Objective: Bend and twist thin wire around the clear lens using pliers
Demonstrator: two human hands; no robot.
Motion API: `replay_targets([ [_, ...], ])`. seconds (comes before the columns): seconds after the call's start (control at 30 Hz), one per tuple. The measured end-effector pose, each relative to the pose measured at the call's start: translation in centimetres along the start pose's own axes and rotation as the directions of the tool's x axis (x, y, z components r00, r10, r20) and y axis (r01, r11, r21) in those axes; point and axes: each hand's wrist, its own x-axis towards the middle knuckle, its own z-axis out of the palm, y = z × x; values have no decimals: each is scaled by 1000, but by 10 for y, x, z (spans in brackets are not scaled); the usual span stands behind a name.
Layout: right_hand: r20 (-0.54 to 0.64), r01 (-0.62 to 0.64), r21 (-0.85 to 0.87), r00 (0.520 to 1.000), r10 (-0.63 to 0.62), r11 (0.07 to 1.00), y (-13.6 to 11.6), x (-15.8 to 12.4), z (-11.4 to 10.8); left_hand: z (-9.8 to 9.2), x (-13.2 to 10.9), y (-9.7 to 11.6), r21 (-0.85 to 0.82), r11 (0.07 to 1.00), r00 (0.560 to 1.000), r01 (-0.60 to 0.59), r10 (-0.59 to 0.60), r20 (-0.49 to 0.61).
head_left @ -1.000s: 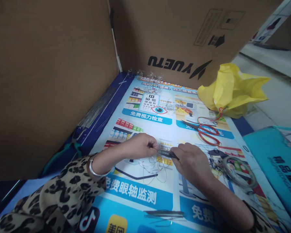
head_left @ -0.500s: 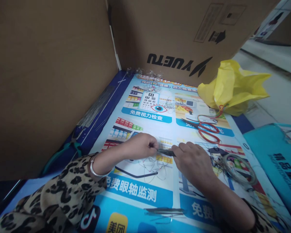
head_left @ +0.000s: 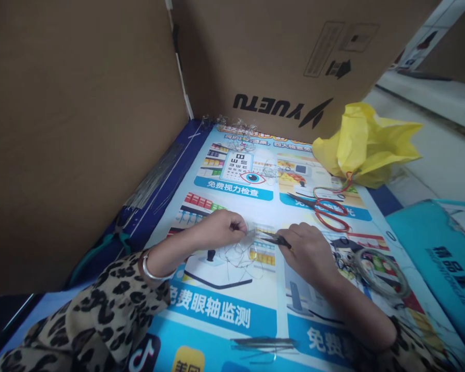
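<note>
My left hand [head_left: 223, 228] is closed in a pinch, with thin wire [head_left: 243, 256] trailing in fine loops below its fingertips. In my right hand [head_left: 309, 251] is a pair of dark-jawed pliers [head_left: 273, 238]; the fingers wrap round and hide the handles. The jaws point left toward the pinched fingers, a short gap away. Whether the jaw tips touch the wire I cannot tell. Beyond my right hand lie red-handled scissors [head_left: 329, 207]. Toward the near edge is a small bundle of straight dark wires [head_left: 263, 343].
Cardboard walls [head_left: 287, 57] enclose the left and back. A yellow bag [head_left: 360, 144] sits at the back right, near a wire coil [head_left: 383, 274] and a teal package [head_left: 437, 253]. At left are teal-handled pliers [head_left: 116, 235] and straight wires [head_left: 151, 181]. A printed poster [head_left: 225, 312] covers the table.
The pliers' jaws have drawn away from my left fingertips, opening a small gap. My left hand has shifted slightly left, still pinched. The whole view has moved a little.
</note>
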Motion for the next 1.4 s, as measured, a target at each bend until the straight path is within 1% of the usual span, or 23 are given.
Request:
replay_targets([
  [0.17,51,-17,38,999,15,999,-1,1,5,-1,-1,0,-40,999,1000,1,0,27],
  [0.3,44,-5,62,999,2,998,-1,1,6,0,-2,2,-25,1000,999,-12,13,46],
  [0.5,2,24,10,1000,-24,1000,1,-1,9,1,-2,4,-2,1000,997,-8,8,71],
  [0.63,-44,12,-51,999,-15,999,1,-2,7,3,-3,4,40,999,999,13,-15,48],
  [0.77,-54,0,-115,999,-6,993,-1,-3,-1,4,-5,9,100,995,1000,8,-9,7],
  [0.83,-23,-23,-117,1000,20,993,-3,-3,-6,4,-6,12,135,991,1000,2,2,-25],
  [0.97,78,-79,-105,993,88,991,-8,-2,-15,6,-8,17,228,974,996,-14,34,-85],
  [1.2,251,-133,-88,956,152,987,-12,-1,-28,9,-11,25,373,928,988,14,44,-145],
  [1.4,296,-134,-125,941,166,983,-10,0,-30,13,-11,23,394,919,982,31,46,-185],
])
